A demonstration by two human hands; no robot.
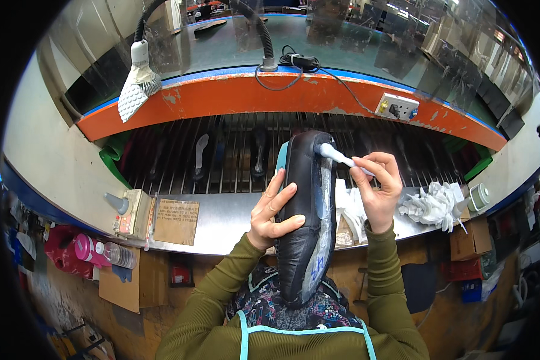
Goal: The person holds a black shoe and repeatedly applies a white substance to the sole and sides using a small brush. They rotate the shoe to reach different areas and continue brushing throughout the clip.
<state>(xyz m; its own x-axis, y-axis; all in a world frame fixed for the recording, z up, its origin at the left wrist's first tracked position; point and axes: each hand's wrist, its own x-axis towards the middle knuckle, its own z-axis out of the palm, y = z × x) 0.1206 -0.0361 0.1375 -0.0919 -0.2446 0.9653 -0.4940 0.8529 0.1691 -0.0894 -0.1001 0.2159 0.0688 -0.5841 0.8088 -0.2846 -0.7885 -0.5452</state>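
Note:
A black lasted shoe upper (299,198) stands on end in front of me, its underside turned to the right and its lower end against my apron. A pale strip with blue pen marks runs down that underside. My left hand (274,217) is closed around its left side, thumb across the black surface. A bit of light blue (282,157) shows behind its upper left edge. Between thumb and fingers, my right hand (378,189) pinches a slim white brush (337,155). The brush's thick pale tip touches the underside near the top end.
Beyond a metal ledge (222,231), a rod rack (228,144) carries sole-like pieces. White crumpled cloths (432,207) lie right; a cardboard piece (177,222) and a box with a grey nozzle (132,210) stand left. A lamp (139,90) hangs before an orange beam (222,97) with a socket (397,107).

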